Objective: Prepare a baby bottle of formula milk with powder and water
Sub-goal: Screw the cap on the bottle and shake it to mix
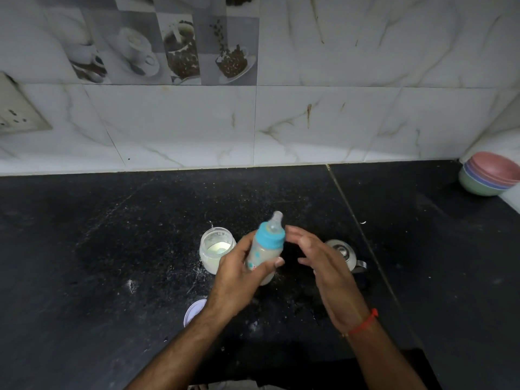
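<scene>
My left hand (239,273) grips a baby bottle (266,250) around its body, above the black counter. The bottle is tilted a little to the right, has a blue collar and a clear teat, and holds milky liquid. My right hand (320,266) hovers just right of the bottle with its fingers straight and holds nothing. An open glass jar of white powder (215,249) stands on the counter left of the bottle. Its white lid (194,311) lies nearer to me, partly hidden by my left forearm.
A steel vessel with a lid (344,253) stands behind my right hand, partly hidden. Stacked coloured bowls (489,174) sit at the far right by the wall. White powder specks dot the black counter (112,249). A wall socket (17,114) is at the left.
</scene>
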`<state>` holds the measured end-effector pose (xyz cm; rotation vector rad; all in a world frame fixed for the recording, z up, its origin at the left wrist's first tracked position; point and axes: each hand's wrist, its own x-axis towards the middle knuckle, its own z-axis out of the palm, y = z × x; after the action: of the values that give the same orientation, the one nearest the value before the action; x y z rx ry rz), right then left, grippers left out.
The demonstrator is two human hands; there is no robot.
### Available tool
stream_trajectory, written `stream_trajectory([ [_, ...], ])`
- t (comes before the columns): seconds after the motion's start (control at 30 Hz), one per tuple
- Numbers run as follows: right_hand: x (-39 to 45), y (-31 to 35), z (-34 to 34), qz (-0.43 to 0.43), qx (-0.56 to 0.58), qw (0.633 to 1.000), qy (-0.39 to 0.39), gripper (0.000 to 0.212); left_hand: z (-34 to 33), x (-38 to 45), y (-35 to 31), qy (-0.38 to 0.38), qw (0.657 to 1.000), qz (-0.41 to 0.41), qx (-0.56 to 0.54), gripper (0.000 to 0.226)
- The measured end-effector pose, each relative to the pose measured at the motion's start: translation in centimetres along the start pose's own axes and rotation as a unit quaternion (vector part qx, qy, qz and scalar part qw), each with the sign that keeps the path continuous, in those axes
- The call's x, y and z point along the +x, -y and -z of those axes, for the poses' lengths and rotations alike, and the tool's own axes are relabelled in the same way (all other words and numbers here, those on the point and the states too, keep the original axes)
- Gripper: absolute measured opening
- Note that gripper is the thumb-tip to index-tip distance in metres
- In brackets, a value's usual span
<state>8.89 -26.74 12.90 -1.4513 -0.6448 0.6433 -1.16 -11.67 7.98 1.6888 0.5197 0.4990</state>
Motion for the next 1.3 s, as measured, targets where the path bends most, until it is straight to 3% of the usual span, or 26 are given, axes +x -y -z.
stream_trajectory([
  [0.1, -0.6, 0.0, 0.2, 0.051, -0.009, 0.996, -0.070, 0.036, 1.1, 0.7, -0.4, -0.019, 1.000, 0.005, 0.003, 0.052],
  [0.17, -0.2, -0.3, 0.4, 0.064, -0.038, 0.994, -0.074, 0.018, 1.5, 0.9, -0.7, 0.012, 1.000, -0.004, 0.013, 0.054],
  [0.3, 1.1, -0.5, 0.8, 0.038, 0.014, 0.997, 0.059, 0.078, 1.3, 0.8, -0.8, 0.135, 0.991, 0.004, -0.020, 0.062],
  [0.37, 1.7, -0.2, 1.1, 0.040, 0.000, 0.989, 0.140, 0.095, 0.8, 0.3, -1.2, 0.221, 0.975, 0.006, -0.037, 0.061],
  [0.43, 2.2, 0.2, 1.5, 0.055, -0.064, 0.979, 0.184, 0.100, 0.4, -0.1, -1.6, 0.281, 0.959, -0.019, -0.017, 0.057],
  [0.5, 2.6, 0.4, 1.4, 0.073, -0.106, 0.973, 0.190, 0.084, 0.0, 0.0, -1.9, 0.289, 0.956, -0.047, -0.002, 0.055],
  [0.57, 2.6, 0.3, 0.7, 0.090, -0.062, 0.986, 0.125, 0.049, -0.3, 0.2, -2.3, 0.241, 0.968, -0.067, -0.003, 0.052],
  [0.63, 2.4, 0.1, -0.7, 0.071, 0.006, 0.997, 0.001, 0.025, -0.7, 0.2, -2.7, 0.181, 0.978, -0.094, 0.032, 0.051],
  [0.7, 2.2, -0.4, -2.2, 0.029, 0.037, 0.994, -0.096, 0.017, -1.2, 0.1, -3.0, 0.151, 0.980, -0.112, 0.061, 0.053],
  [0.77, 2.4, -0.4, -2.6, 0.038, 0.038, 0.992, -0.116, 0.015, -1.2, 0.2, -3.4, 0.148, 0.982, -0.105, 0.057, 0.054],
  [0.8, 2.6, -0.1, -2.1, 0.064, 0.023, 0.994, -0.081, 0.019, -0.8, 0.4, -3.5, 0.154, 0.982, -0.096, 0.050, 0.057],
  [0.93, 2.9, 1.9, 1.8, 0.125, -0.040, 0.963, 0.234, 0.030, 0.8, 0.9, -4.9, 0.288, 0.957, -0.037, -0.021, 0.062],
  [1.0, 2.9, 2.9, 2.1, 0.097, 0.001, 0.956, 0.275, 0.023, 0.5, 0.8, -5.5, 0.316, 0.948, -0.022, -0.041, 0.052],
  [1.17, 2.5, 2.7, -0.1, 0.063, 0.036, 0.996, 0.050, 0.020, -0.7, 0.9, -5.3, 0.207, 0.975, -0.080, 0.018, 0.052],
  [1.3, 1.4, 2.4, -2.9, 0.020, 0.064, 0.991, -0.117, 0.009, -1.7, 0.0, -4.0, 0.108, 0.973, -0.178, 0.103, 0.050],
])
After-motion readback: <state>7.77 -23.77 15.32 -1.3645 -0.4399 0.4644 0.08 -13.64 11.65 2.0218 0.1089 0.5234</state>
